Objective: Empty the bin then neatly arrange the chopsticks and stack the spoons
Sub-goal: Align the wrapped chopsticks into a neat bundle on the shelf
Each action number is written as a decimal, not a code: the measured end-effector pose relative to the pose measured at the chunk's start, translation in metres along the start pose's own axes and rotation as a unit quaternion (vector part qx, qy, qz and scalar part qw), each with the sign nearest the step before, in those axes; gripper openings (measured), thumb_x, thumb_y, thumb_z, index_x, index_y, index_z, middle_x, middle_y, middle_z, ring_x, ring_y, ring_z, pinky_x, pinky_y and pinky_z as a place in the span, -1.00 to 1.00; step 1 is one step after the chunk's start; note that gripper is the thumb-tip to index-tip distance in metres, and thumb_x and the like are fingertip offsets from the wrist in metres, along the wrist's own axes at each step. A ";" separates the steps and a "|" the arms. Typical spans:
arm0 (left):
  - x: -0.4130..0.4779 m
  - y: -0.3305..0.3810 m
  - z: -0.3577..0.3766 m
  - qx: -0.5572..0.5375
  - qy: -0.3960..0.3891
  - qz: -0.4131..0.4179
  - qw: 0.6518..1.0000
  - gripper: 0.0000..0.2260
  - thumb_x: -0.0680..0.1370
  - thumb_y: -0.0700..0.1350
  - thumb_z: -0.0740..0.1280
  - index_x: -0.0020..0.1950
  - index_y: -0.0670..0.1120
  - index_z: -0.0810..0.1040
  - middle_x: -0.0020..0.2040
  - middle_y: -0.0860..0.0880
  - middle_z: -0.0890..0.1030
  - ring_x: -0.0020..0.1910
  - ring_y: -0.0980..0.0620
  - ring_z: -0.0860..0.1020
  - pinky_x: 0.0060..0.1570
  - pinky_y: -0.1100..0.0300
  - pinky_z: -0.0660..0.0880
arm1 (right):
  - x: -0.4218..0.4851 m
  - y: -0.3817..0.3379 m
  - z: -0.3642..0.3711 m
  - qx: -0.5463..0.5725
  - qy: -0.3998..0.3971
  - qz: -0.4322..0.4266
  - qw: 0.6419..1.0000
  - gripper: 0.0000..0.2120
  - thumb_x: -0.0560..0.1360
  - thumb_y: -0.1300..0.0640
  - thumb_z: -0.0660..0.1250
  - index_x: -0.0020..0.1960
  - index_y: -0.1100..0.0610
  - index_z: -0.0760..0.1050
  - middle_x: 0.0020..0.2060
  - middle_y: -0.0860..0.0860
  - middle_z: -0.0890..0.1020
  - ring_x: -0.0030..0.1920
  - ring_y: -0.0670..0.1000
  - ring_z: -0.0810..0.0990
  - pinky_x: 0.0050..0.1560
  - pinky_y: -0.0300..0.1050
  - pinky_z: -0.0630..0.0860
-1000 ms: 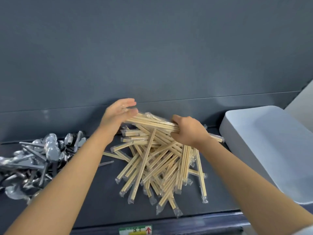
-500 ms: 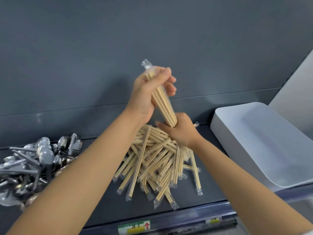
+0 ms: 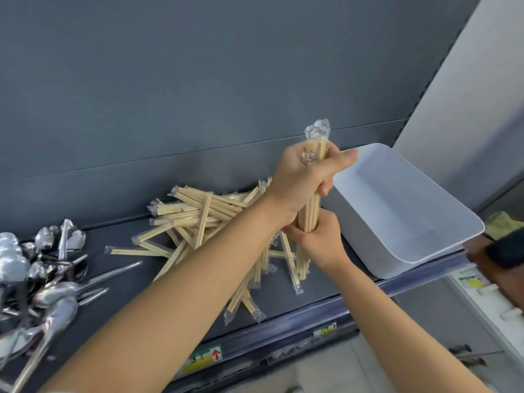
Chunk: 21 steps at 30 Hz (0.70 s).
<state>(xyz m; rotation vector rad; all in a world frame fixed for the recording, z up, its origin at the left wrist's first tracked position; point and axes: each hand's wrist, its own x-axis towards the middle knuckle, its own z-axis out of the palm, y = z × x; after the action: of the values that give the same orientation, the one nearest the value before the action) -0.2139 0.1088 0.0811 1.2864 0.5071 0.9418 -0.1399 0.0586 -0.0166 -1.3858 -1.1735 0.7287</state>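
Observation:
I hold a bundle of plastic-wrapped wooden chopsticks (image 3: 310, 214) upright above the shelf. My left hand (image 3: 303, 182) is wrapped around its upper part, with wrapper ends sticking out above the fingers. My right hand (image 3: 317, 242) grips the bundle's lower part. Under and left of my hands lies a loose, crisscrossed pile of wrapped chopsticks (image 3: 198, 219) on the dark shelf (image 3: 119, 251). A heap of metal spoons (image 3: 42, 268) lies at the far left. The white bin (image 3: 419, 251) stands at the right and I see nothing inside it.
A dark grey back wall rises behind the shelf. The shelf's front rail carries small labels (image 3: 204, 358). A light wall panel and some dark and yellowish objects (image 3: 504, 239) sit at the right edge.
The upright bundle and both hands have moved right, toward the bin. My left hand has slid to grip near the top. The camera has swung, showing more of the bin and spoons.

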 end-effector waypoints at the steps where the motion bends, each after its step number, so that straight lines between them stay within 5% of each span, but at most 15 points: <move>1: -0.002 -0.005 0.003 0.015 -0.003 0.012 1.000 -0.79 0.43 -0.19 0.43 -0.33 -0.11 0.45 -0.53 -0.03 0.39 -0.52 -0.03 0.35 -0.42 0.23 0.34 | -0.001 0.003 -0.004 -0.001 -0.005 -0.004 1.000 -0.56 0.32 0.17 0.51 -0.39 0.41 0.32 -0.51 0.29 0.43 -0.48 0.05 0.40 -0.46 -0.07 0.34; 4: -0.009 -0.018 0.011 0.043 0.007 0.024 0.999 -0.89 0.43 -0.25 0.43 -0.19 -0.25 0.54 -0.41 -0.09 0.52 -0.43 -0.03 0.51 -0.34 0.22 0.50 | -0.003 0.012 -0.016 0.011 -0.050 -0.012 0.999 -0.61 0.30 0.21 0.53 -0.36 0.41 0.35 -0.47 0.30 0.45 -0.43 0.03 0.40 -0.40 -0.09 0.36; 12: -0.020 -0.060 0.010 0.139 0.117 -0.010 0.983 -0.78 0.38 -0.25 0.51 0.00 -0.18 0.61 -0.18 -0.06 0.63 -0.16 0.08 0.62 -0.12 0.30 0.54 | 0.004 0.034 -0.035 0.071 -0.179 -0.015 0.981 -0.84 0.32 0.35 0.50 -0.20 0.23 0.53 -0.43 -0.09 0.57 -0.42 -0.18 0.48 -0.36 -0.35 0.39; 15: -0.024 -0.066 -0.001 0.216 0.120 -0.077 0.966 -0.79 0.42 -0.22 0.50 0.03 -0.15 0.63 -0.07 -0.08 0.67 -0.07 0.10 0.64 -0.05 0.28 0.56 | 0.005 0.042 -0.037 0.082 -0.211 0.022 0.974 -0.90 0.40 0.29 0.47 -0.12 0.29 0.59 -0.27 0.15 0.66 -0.28 -0.02 0.59 -0.22 -0.23 0.51; 17: -0.027 -0.066 -0.008 0.231 0.130 -0.117 0.957 -0.79 0.44 -0.15 0.49 0.05 -0.11 0.64 -0.04 -0.06 0.68 -0.03 0.04 0.65 -0.04 0.24 0.55 | 0.007 0.046 -0.035 0.079 -0.234 0.047 0.968 -0.74 0.41 0.18 0.49 -0.11 0.38 0.57 -0.23 0.33 0.62 -0.27 0.19 0.57 -0.11 0.02 0.56; 21: -0.034 -0.060 -0.020 0.206 0.220 -0.176 0.937 -0.84 0.43 0.05 0.48 -0.05 0.07 0.59 -0.14 0.15 0.63 -0.06 0.11 0.60 -0.20 0.36 0.44 | 0.015 0.040 -0.041 0.066 -0.299 0.077 0.949 -0.65 0.33 0.06 0.56 -0.13 0.34 0.59 -0.25 0.32 0.64 -0.31 0.17 0.57 -0.08 0.07 0.53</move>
<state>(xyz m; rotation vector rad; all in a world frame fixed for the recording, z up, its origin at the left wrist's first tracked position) -0.2298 0.0927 0.0127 1.2895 1.2993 0.8402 -0.0880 0.0635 -0.0450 -1.1823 -1.4524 1.3800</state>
